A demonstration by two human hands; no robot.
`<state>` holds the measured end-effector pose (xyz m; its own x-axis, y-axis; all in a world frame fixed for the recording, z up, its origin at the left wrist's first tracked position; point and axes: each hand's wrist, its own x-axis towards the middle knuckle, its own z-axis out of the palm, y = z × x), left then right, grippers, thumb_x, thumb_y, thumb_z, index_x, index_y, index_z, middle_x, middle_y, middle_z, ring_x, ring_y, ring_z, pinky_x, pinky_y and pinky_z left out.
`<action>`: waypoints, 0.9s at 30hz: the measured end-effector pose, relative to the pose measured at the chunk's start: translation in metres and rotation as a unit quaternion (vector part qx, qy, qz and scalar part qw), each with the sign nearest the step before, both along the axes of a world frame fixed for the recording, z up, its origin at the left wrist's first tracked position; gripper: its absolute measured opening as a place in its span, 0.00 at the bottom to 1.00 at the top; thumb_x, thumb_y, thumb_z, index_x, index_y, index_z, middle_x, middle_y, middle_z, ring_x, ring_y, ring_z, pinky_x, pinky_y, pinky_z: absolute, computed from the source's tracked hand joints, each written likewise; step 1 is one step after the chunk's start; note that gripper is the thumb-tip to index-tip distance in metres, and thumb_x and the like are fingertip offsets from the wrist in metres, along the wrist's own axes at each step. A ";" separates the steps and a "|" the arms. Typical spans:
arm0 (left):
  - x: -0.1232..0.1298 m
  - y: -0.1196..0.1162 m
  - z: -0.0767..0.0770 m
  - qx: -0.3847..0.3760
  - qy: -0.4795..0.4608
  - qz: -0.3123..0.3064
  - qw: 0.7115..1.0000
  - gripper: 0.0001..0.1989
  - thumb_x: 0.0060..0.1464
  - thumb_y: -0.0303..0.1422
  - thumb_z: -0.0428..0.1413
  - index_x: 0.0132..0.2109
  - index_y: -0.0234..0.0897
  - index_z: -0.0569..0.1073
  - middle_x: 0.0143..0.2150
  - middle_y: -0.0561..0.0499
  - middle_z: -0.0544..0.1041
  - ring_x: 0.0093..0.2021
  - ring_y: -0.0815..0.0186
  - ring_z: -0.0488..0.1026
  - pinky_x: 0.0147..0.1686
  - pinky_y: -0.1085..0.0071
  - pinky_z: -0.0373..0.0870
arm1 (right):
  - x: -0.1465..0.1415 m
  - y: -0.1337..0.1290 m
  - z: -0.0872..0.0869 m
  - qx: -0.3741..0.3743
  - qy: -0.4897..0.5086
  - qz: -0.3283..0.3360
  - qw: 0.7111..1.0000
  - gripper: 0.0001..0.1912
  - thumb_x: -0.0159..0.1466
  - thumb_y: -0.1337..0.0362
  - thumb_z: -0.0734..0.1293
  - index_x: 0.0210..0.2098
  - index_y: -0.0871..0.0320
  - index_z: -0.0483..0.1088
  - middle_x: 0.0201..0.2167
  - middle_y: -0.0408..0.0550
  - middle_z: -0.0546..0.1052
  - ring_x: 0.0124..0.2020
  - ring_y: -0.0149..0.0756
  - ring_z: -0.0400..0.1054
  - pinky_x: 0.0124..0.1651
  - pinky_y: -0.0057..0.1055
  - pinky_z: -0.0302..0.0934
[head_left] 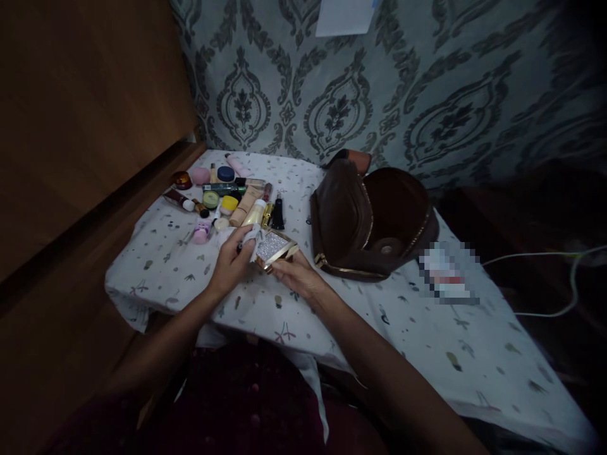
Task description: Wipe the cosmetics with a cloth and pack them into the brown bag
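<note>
My right hand [300, 273] grips a gold-edged compact [274, 245] with a silver glitter top, fingers closed on its right side. At the compact's left edge, my left hand [233, 259] pinches a crumpled white cloth [256, 234] that touches the case. Part of the cloth is hidden behind my left fingers. Just beyond both hands lie a cream tube [256, 213], a beige tube [245, 205], a black tube [278, 213] and a yellow-lidded jar [229, 205]. A small pink bottle [202, 230] is left of the cloth.
A brown leather bag [339, 215] with its zip undone stands on the patterned tablecloth [393, 328]. Several more cosmetics, including a blue-lidded jar [226, 174], lie at the back left. A blurred-out item [448, 272] and a white cable [535, 254] are right. Wooden furniture [85, 114] borders the left.
</note>
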<state>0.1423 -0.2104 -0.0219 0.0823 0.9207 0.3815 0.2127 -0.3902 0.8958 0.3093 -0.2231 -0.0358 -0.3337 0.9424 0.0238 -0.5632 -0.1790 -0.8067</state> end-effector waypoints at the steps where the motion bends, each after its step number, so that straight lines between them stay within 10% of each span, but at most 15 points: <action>1: 0.000 0.001 -0.001 -0.013 -0.012 0.004 1.000 0.21 0.60 0.40 0.53 0.55 0.34 0.72 0.54 0.42 0.76 0.56 0.55 0.71 0.59 0.59 0.64 | -0.001 0.000 -0.001 -0.002 0.001 -0.010 1.000 0.41 0.44 0.63 0.80 0.55 0.49 0.64 0.49 0.44 0.77 0.49 0.38 0.71 0.55 0.38 0.64; 27: 0.025 -0.023 0.002 -0.207 -0.294 -0.084 0.929 0.16 0.51 0.39 0.62 0.45 0.37 0.71 0.43 0.49 0.79 0.44 0.62 0.76 0.45 0.65 0.73 | -0.002 0.005 -0.001 0.106 -0.213 -0.241 0.941 0.53 0.43 0.57 0.81 0.59 0.51 0.48 0.47 0.49 0.70 0.47 0.42 0.69 0.54 0.40 0.65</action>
<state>0.1671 -0.2336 -0.0201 0.1283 0.9915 0.0216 -0.3949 0.0311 0.9182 0.3078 -0.2183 -0.0371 0.1104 0.9758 0.1887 -0.1556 0.2045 -0.9664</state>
